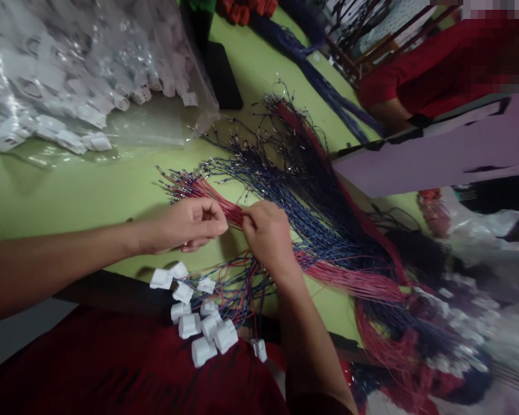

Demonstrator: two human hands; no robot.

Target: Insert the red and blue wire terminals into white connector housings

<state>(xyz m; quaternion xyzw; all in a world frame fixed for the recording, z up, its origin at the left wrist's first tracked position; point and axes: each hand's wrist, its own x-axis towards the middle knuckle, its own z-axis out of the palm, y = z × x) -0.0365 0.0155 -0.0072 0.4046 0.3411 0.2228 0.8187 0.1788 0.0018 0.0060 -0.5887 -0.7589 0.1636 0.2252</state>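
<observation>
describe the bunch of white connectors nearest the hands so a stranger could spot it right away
Start at the green table and follow its near edge to just below the left hand. There sits a loose cluster of white plastic connectors, with thin red and blue wires attached. Unlike the bagged white connectors at far left, these lie unbagged.

The right hand covers whatever its fingers pinch among the red wires. The clear bag of white connectors runs off the top-left edge. A person in red is cut off at the top right, the face blurred out.
</observation>
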